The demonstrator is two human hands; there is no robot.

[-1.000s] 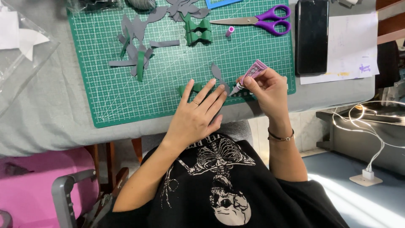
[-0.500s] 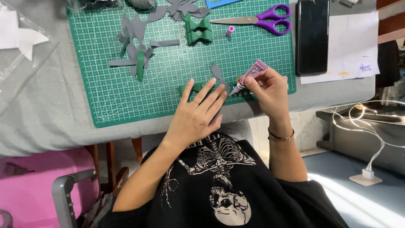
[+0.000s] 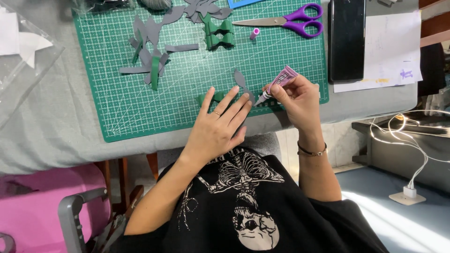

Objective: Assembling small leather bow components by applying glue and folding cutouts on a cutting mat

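While the green cutting mat [image 3: 140, 103] carries the work, the left hand [image 3: 218, 129] lies flat, fingers spread, pinning a small green piece [image 3: 206, 99] at its eleven o'clock. The right hand [image 3: 297, 96] pinches a purple glue tube [image 3: 277, 83], nozzle at the grey strip [image 3: 243, 84]; over-squeezing could smear glue onto fingertips.

home craft desk | green cutting mat [image 3: 140, 103] | scissors [image 3: 286, 21] | paper scraps [image 3: 150, 56]
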